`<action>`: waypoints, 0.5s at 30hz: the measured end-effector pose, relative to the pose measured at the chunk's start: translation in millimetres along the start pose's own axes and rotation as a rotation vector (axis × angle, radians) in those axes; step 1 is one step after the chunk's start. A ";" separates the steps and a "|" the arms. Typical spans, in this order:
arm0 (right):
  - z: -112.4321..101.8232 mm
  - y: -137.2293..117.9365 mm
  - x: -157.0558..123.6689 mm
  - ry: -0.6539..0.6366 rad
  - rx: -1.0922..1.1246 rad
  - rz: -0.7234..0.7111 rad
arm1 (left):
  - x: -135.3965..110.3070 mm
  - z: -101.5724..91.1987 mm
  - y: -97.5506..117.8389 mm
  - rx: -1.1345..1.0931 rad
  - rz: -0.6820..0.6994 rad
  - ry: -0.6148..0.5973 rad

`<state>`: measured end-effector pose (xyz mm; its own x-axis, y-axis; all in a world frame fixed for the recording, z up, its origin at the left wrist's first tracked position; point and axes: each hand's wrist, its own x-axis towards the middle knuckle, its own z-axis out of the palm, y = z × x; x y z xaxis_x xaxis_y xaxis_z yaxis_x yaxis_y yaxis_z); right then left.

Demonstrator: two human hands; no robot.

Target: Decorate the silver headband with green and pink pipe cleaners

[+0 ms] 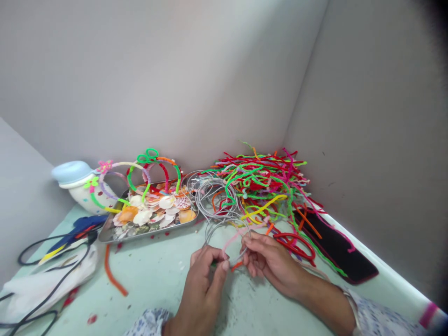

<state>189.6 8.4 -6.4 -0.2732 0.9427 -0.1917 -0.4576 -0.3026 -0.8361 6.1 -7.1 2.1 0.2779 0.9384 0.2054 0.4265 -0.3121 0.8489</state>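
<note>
Between the thumb and forefinger of my left hand are the end of a pale pink pipe cleaner and part of a loop of grey wire. My right hand pinches the other side of this wire loop, its lower fingers curled. From the left fingertips the pink strand runs up and to the right, behind the right fingers. A larger coil of grey wire lies just beyond both hands. An orange pipe cleaner piece shows between them on the table.
Behind the coil rises a heap of coloured pipe cleaners. A metal tray holds shells, with decorated hoops standing there. At left are a blue-lidded white container, black cable and white plastic bag. A dark phone-like slab lies right.
</note>
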 end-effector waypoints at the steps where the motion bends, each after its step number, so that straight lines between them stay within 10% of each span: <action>1: -0.5 0.3 0.3 0.009 0.020 0.002 | -0.8 0.1 -0.5 -0.001 0.009 0.016; 15: -3.7 -0.4 0.6 0.010 0.132 0.032 | 3.9 -2.8 -5.7 0.153 0.302 0.176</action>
<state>192.7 9.6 -8.1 -0.2815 0.9335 -0.2222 -0.5562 -0.3474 -0.7550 2.3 -1.3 -0.6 0.2642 0.8076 0.5272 0.4753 -0.5847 0.6574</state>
